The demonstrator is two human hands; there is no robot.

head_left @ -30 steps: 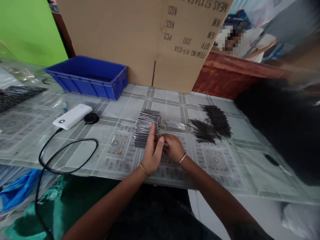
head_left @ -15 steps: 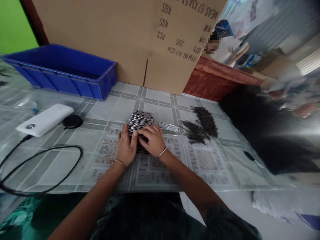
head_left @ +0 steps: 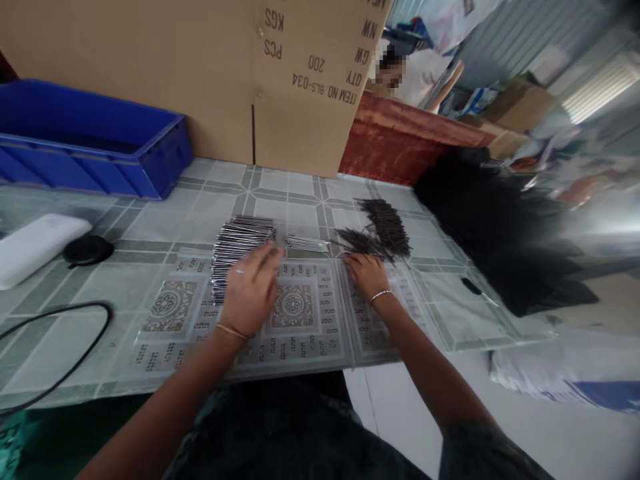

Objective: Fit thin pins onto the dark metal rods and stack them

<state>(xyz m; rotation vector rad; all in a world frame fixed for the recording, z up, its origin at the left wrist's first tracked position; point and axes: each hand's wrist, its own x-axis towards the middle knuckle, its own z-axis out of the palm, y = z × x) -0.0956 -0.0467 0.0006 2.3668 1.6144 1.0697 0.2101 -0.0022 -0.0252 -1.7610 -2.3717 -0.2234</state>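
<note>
A neat row of thin shiny metal pins (head_left: 235,247) lies on the patterned table (head_left: 295,200) in front of me. My left hand (head_left: 249,291) rests flat on the near end of that row, fingers spread. A loose heap of dark pins (head_left: 377,230) sits to the right. My right hand (head_left: 367,273) lies at the near edge of this heap, its fingers touching the pins; whether it grips any is hidden. A small bundle of shiny pins (head_left: 306,244) lies between the row and the heap.
A blue plastic bin (head_left: 95,137) stands at the back left, a big cardboard box (head_left: 200,73) behind the pins. A white power bank (head_left: 35,247), a black disc (head_left: 89,250) and a black cable (head_left: 60,340) lie at left. Dark material (head_left: 495,227) covers the right side. Another person sits far back.
My right hand has left the shiny row and moved right to the dark heap. My left hand stays on the row. The view has swung to the right.
</note>
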